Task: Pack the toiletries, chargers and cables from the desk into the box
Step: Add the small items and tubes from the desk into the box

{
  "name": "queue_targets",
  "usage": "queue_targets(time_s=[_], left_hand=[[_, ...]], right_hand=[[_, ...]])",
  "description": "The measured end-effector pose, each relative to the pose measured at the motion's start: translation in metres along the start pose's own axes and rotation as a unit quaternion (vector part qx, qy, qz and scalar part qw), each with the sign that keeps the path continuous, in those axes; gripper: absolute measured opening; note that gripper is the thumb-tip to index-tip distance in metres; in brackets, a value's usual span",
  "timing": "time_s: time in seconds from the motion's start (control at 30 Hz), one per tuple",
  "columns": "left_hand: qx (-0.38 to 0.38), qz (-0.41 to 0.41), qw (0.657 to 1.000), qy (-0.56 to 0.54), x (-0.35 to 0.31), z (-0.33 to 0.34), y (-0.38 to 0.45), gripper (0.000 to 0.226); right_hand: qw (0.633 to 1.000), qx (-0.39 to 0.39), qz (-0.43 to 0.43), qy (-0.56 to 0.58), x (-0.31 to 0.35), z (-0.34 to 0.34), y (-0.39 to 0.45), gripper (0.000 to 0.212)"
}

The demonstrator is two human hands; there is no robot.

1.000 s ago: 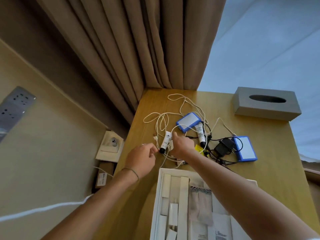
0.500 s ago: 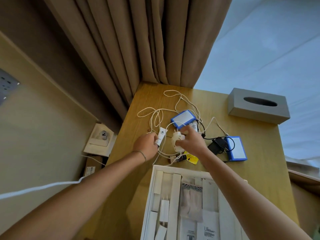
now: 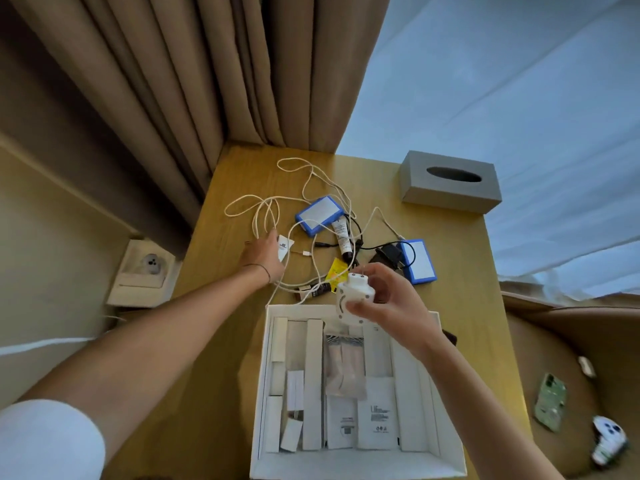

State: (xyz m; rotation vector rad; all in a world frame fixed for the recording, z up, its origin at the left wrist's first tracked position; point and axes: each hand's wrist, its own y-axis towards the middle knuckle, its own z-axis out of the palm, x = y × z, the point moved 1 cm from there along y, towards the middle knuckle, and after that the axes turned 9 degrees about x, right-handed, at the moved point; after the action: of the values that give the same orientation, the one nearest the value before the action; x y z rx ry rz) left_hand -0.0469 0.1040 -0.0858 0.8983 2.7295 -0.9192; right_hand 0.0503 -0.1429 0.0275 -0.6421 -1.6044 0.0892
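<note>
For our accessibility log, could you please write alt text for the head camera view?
A person's right hand holds a white plug adapter above an open white box, while the left hand reaches for a white tube among tangled cables on a wooden desk.

You've got one view only: head cam, wide-angle, looking steeply down and forward over the table (image 3: 450,306). Box (image 3: 446,455) sits close at bottom centre, curtain (image 3: 207,81) at the far edge, both forearms reaching in from below, strong edge distortion
</note>
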Motion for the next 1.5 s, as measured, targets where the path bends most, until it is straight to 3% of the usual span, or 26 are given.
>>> queue_targets(time_s=[0.2, 0.33, 0.53, 0.7, 0.97, 1.13, 1.23, 1.5], left_hand=[[-0.004, 0.012, 0.996, -0.084, 0.009, -0.006, -0.021, 0.064], [-0.021, 0.029, 0.984, -0.172, 0.017, -0.012, -0.047, 0.080], [-0.046, 0.094, 0.956, -0.275, 0.012, -0.032, -0.105, 0.084], [-0.041, 0.165, 0.934, -0.314, -0.006, -0.043, -0.159, 0.086], [0.049, 0.230, 0.943, -0.237, -0.040, 0.002, -0.209, 0.057], [0.109, 0.219, 0.954, -0.175, -0.055, 0.063, -0.210, 0.053], [0.141, 0.201, 0.959, -0.145, -0.059, 0.095, -0.206, 0.052], [0.131, 0.139, 0.981, -0.041, -0.051, 0.132, -0.198, 0.025]], right_hand=[[0.983, -0.038, 0.052, -0.174, -0.028, 0.008, -0.025, 0.045], [0.923, -0.053, 0.076, -0.373, -0.056, 0.016, -0.034, 0.040], [0.864, -0.046, 0.121, -0.486, -0.086, 0.015, -0.031, 0.035], [0.857, -0.035, 0.140, -0.494, -0.095, 0.014, -0.028, 0.035], [0.856, -0.037, 0.128, -0.499, -0.096, 0.012, -0.024, 0.039], [0.864, -0.061, 0.097, -0.491, -0.092, 0.009, -0.030, 0.030], [0.876, -0.062, 0.075, -0.473, -0.092, 0.006, -0.036, 0.036], [0.898, -0.074, 0.021, -0.434, -0.089, 0.005, -0.052, 0.036]])
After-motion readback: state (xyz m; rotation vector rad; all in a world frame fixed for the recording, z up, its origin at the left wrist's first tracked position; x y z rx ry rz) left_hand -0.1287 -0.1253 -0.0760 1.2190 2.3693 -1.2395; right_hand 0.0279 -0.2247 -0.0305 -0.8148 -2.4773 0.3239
